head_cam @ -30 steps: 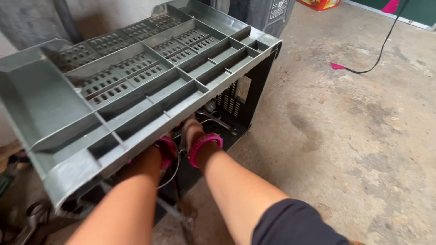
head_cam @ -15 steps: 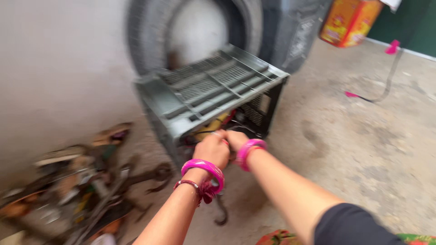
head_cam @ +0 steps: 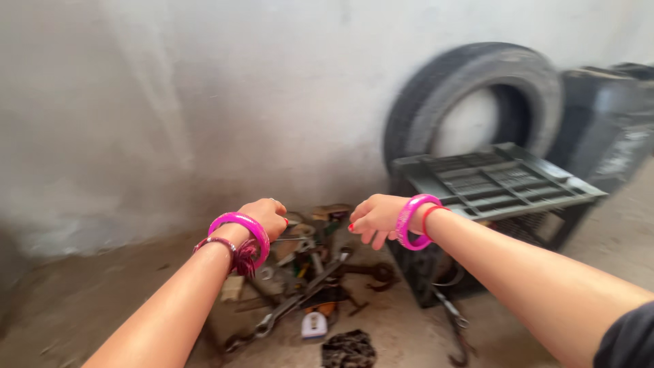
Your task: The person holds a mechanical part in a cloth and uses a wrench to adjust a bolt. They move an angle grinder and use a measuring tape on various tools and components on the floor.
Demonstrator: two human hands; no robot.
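Hands (head_cam: 320,217) out of the crate (head_cam: 497,180) — now above tool pile (head_cam: 306,286)

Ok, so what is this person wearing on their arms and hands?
The left hand has a wide glossy pink bangle at the wrist, with a thin dark red thread band behind it that ends in a tassel. The right hand has a matching pink bangle beside a thin red thread. Red nail polish shows. A dark sleeve covers the right upper arm.

A heap of metal hand tools (head_cam: 306,286) — spanners and wrenches, dark and rusty — is seen lying jumbled flat on the floor, near the wall's foot.
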